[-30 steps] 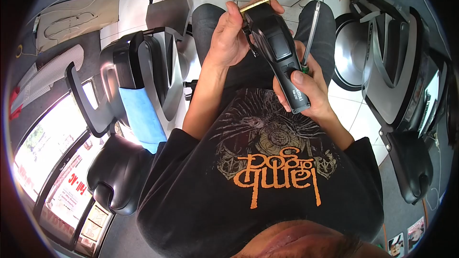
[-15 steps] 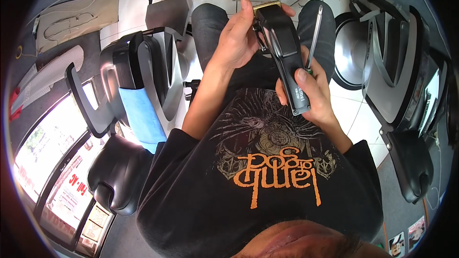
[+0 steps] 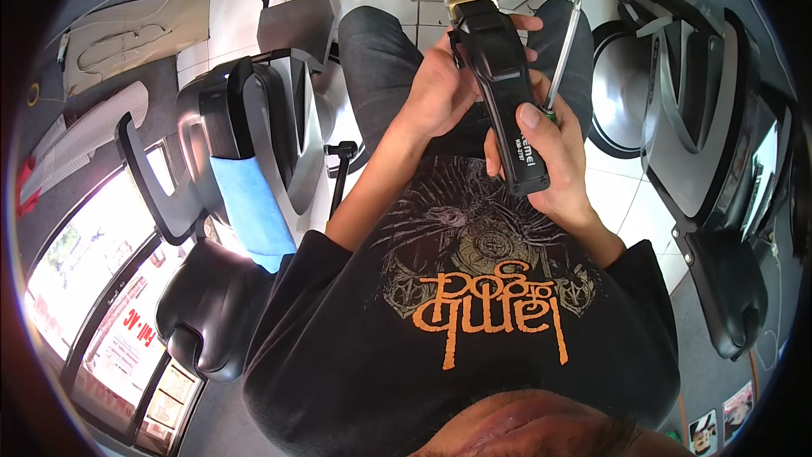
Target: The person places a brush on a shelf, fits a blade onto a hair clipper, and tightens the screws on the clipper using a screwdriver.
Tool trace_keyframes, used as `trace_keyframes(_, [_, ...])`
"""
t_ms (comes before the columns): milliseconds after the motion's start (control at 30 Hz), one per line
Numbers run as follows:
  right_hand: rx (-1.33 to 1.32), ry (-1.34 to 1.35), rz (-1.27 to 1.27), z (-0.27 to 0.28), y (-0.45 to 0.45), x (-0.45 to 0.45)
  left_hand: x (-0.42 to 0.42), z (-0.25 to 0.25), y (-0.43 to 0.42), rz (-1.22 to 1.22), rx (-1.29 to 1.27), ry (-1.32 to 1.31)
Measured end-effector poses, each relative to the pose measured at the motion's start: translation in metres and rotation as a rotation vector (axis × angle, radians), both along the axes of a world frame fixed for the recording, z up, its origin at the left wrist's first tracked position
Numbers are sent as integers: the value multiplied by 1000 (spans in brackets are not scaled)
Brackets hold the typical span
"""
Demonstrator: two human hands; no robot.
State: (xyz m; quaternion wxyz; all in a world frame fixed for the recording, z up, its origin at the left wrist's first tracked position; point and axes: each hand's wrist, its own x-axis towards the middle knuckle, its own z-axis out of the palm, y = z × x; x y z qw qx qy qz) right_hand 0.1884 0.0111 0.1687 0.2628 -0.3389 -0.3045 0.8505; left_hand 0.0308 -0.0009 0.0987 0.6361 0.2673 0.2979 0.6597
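Black "Kemei" clipper (image 3: pixel 501 68) | left hand (image 3: pixel 441 89) grasping it | right hand (image 3: pixel 556 151) likewise, plus screwdriver (image 3: pixel 564 52) | sign (image 3: pixel 138 328) "Full-AC"

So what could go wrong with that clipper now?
The right hand holds both the clipper and the screwdriver, so one might slip and perhaps fall onto the tiles. The left hand has fingers close to the blade, so they might get nicked. The screwdriver's tip sticks out, so it could poke the left hand if the two come together.
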Motion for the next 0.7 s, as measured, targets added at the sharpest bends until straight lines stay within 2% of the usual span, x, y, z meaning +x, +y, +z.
trace_keyframes(333, [40,-68,32,-4,-4,-8,-10,-13,2,35,40,46])
trace_keyframes(433, [39,-76,47,-5,-5,-10,-1,-9,-3,81,47,-102])
trace_keyframes(533, [64,-93,43,-9,-7,-9,3,-11,-5,98,67,-136])
trace_keyframes(700, [163,-115,-42,-10,-7,-15,9,-6,-13,100,29,-51])
